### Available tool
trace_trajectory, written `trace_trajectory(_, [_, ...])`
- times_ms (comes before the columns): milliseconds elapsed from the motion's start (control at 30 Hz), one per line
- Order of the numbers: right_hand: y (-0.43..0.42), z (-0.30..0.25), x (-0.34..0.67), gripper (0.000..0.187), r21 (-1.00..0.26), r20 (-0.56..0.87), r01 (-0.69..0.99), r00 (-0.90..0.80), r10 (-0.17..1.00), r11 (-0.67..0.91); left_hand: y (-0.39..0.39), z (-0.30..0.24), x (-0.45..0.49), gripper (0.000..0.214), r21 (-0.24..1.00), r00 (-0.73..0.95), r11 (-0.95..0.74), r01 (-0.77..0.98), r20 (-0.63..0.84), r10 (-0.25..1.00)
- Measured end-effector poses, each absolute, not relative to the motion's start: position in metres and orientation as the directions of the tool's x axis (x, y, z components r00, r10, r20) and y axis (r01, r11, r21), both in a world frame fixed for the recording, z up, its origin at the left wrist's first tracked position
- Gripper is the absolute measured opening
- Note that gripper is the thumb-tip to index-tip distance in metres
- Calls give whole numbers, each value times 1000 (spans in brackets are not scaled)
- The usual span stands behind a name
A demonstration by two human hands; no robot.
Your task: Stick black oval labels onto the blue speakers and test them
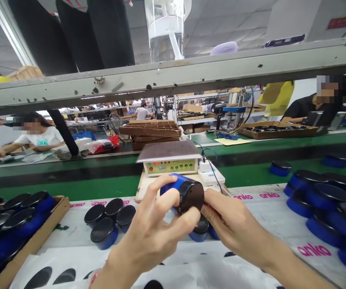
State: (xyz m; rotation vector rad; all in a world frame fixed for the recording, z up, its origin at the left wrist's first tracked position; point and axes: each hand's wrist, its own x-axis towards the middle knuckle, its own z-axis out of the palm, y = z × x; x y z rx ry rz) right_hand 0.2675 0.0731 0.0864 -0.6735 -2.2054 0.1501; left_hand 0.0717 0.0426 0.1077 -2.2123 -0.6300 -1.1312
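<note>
My left hand (161, 218) grips a short blue cylinder with a black end (192, 196), tilted so its dark flat face turns right. Small pale lettering shows on its black rim. My right hand (228, 218) is closed at the cylinder's right edge, thumb and forefinger pinched together. What sits in that pinch, if anything, is hidden. A thin black cable (213, 170) runs down behind the right hand. Beneath my hands another blue cylinder with a black top (199, 228) stands on the table, partly covered. Left of my left hand stand several more black-topped cylinders (103, 233).
A tester box with lights and knobs (170, 166) stands ahead, beside a white power strip (210, 174). A carton of cylinders (48, 230) is at left; more cylinders (331, 196) are piled at right. A shelf beam (191, 72) crosses overhead. Co-workers sit beyond the green belt (251, 176).
</note>
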Motion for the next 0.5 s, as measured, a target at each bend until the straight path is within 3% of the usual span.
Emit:
trace_trajectory(100, [76,87,270,20,-292,647,424,-572,504,857,42,107,68,47,-44,453,-739,672,814,364])
trace_trajectory(200, [78,84,268,33,-201,588,438,-662,465,877,46,110,59,74,224,470,-674,704,565,678])
trace_trajectory(333, [81,84,272,39,26,689,657,-558,462,754,60,110,48,46,281,356,-458,843,346,868])
trace_trajectory(400, [86,87,278,38,-57,703,762,-429,568,645,65,103,49,45,310,239,-300,902,221,946])
trace_trajectory(500, [98,87,284,36,-214,547,835,-327,771,507,69,84,60,50,399,263,-223,890,-49,964])
